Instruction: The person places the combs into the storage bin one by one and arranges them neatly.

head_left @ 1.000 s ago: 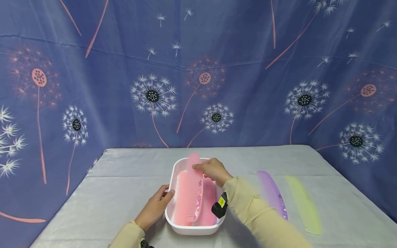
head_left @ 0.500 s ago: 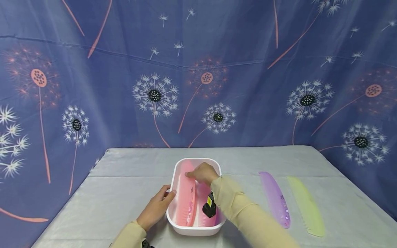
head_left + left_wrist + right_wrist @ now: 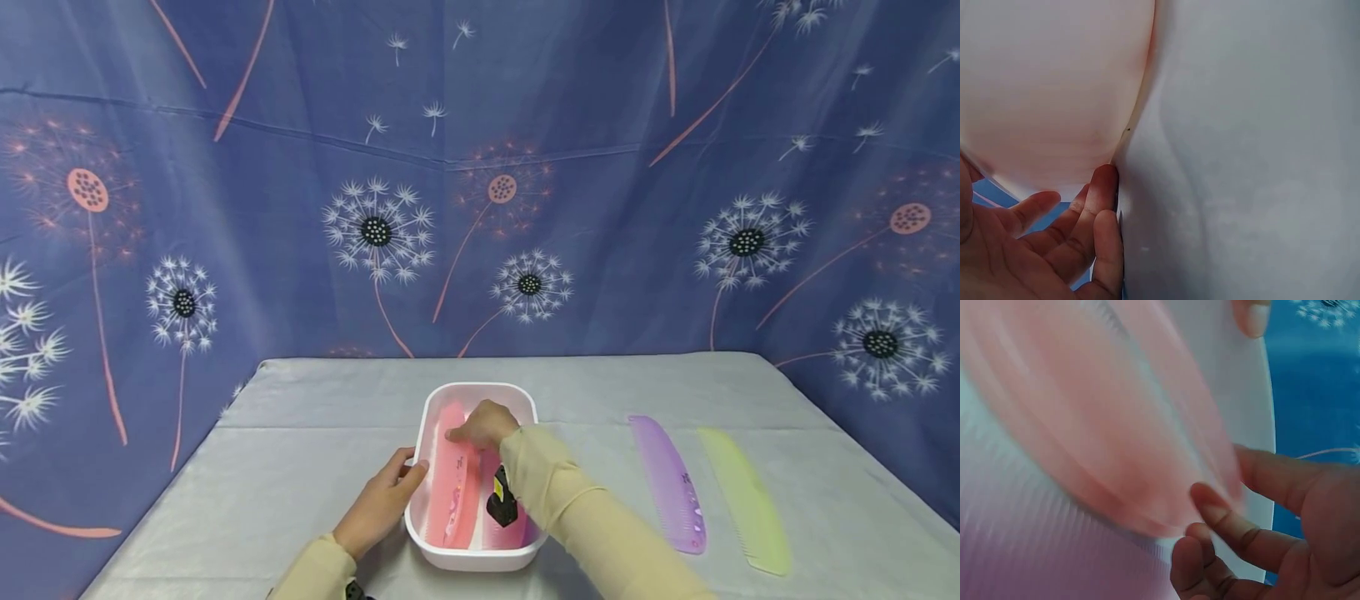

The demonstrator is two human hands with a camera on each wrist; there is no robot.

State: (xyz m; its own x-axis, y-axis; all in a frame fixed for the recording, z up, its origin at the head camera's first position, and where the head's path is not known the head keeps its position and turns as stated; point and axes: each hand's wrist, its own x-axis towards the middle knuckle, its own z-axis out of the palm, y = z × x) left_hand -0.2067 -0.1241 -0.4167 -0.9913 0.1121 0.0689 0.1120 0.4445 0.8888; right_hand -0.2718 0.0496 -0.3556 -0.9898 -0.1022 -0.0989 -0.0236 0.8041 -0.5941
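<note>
A white plastic bin stands on the table, with pink combs inside. My left hand holds the bin's left wall, thumb at the rim and fingers against the outside. Inside the bin, my right hand pinches the far end of a pink comb printed along its spine. In the right wrist view that comb's end lies between thumb and index finger. Under it shows a salmon-pink comb. A deeper pink comb lies on the right, partly hidden by the wrist camera.
Right of the bin, a purple comb and a yellow-green comb lie side by side on the grey cloth-covered table. A blue dandelion-print curtain hangs behind and at both sides.
My right hand has lowered the printed pink comb from above the rim into the bin and shifted it left over the salmon one. My left hand stays at the bin's wall.
</note>
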